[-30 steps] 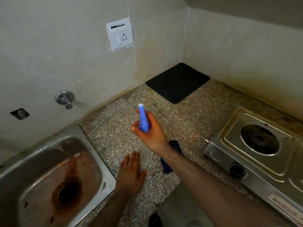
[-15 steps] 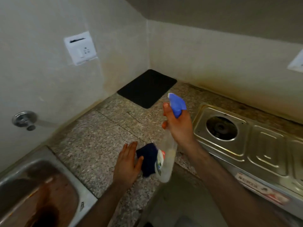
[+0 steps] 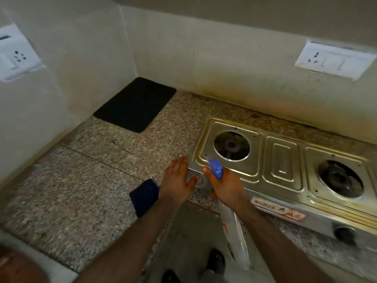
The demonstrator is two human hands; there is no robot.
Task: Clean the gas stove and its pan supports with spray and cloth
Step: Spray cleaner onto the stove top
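A steel two-burner gas stove [image 3: 282,160] stands on the speckled counter at the right, with no pan supports over its burners. My right hand [image 3: 226,185] grips a clear spray bottle [image 3: 234,237] by its neck; the blue nozzle [image 3: 215,168] points at the stove's front left corner and the body hangs down past the counter edge. My left hand [image 3: 177,180] is flat and open, fingers spread, at the stove's left end over its left knob. A dark blue cloth [image 3: 144,197] lies on the counter just left of that hand.
A black mat [image 3: 135,104] lies in the back corner of the granite counter [image 3: 81,170]. Wall sockets sit at the far left [image 3: 16,56] and upper right [image 3: 332,60]. The second stove knob [image 3: 344,233] is at the front right. My feet show on the floor below.
The view has swung right, from the sink to the stove. My right hand carried the spray bottle to the stove's front left corner. My left hand left the cloth and moved right to the stove.
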